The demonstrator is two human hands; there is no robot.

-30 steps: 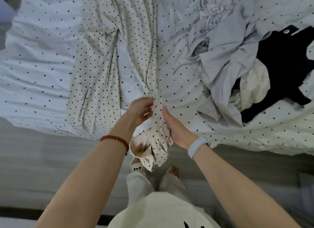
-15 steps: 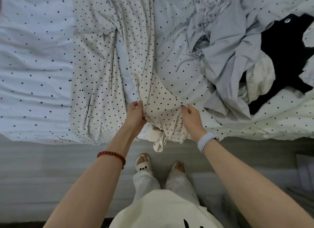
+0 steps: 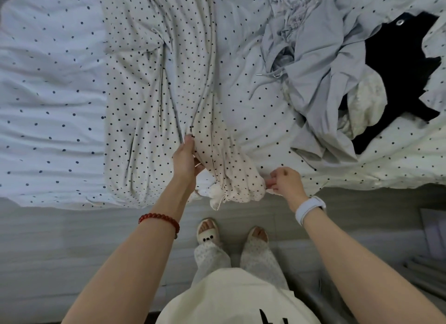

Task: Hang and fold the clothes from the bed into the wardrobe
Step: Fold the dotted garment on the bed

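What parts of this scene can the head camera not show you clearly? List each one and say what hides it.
1. Wardrobe: nowhere in the head view.
2. Black garment: the grey garment covers its left side and the right edge cuts it off.
3. Dotted garment: the top edge cuts it off.
4. Left hand fingers: tucked behind the fabric.
5. Right hand pinch: fingertips too small to judge.
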